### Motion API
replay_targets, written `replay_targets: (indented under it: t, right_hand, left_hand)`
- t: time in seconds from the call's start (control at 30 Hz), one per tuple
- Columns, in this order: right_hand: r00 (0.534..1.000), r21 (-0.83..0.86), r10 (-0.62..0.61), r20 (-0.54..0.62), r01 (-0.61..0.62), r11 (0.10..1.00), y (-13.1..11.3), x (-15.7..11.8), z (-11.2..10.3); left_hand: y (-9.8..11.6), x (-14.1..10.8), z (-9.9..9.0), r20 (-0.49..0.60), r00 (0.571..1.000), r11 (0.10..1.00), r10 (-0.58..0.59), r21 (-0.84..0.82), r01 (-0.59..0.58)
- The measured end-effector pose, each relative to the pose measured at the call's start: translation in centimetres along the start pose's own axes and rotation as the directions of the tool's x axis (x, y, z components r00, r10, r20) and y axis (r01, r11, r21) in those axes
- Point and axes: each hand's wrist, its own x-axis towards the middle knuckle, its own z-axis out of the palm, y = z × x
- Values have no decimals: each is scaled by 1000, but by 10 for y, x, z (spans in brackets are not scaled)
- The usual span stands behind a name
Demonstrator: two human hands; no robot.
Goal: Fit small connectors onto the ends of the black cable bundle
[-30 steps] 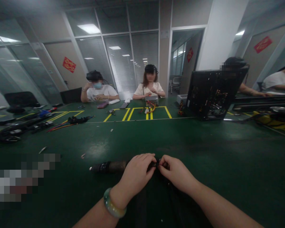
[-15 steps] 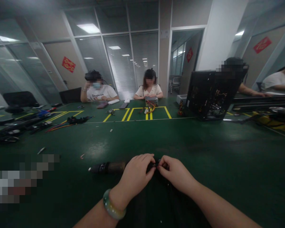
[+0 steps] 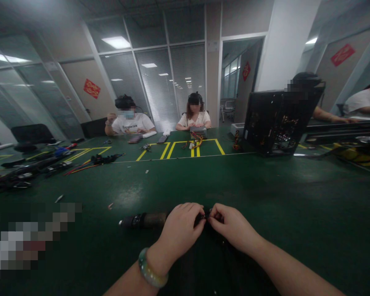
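My left hand, with a green bangle at its wrist, is closed on a small dark part near the table's front. Facing it, my right hand pinches at the same spot, its fingertips almost touching those of the left. What the right fingertips hold is too small and dark to tell. A dark cylindrical tool with a metal tip pointing left lies on the green table, partly hidden behind my left hand.
A black computer case stands at the right. Cables and dark parts lie at the left. Across the table sit a masked person and another person by a grey box with wires. Small scraps lie nearer.
The whole view has shifted slightly, so hands and table appear a little to the right and lower. Both hands keep nearly the same pose. The masked person's raised hand has moved down from the head.
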Motion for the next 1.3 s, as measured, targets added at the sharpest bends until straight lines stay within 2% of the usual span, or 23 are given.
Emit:
replay_targets:
  t: [0.33, 0.8, 1.3]
  right_hand:
    - [1000, -50, -27, -14, 27, 998, 0, 4, -3]
    - [1000, 18, 0, 28, 0, 1000, 1, 5, -3]
    - [1000, -17, -19, 0, 19, 1000, 4, 4, -1]
  left_hand:
    - [-2, 2, 1, 12, 1000, 1000, 3, 10, -3]
    - [-2, 4, -2, 37, 999, 1000, 24, 8, -24]
    - [-1, 3, -2, 39, 999, 1000, 9, 7, -9]
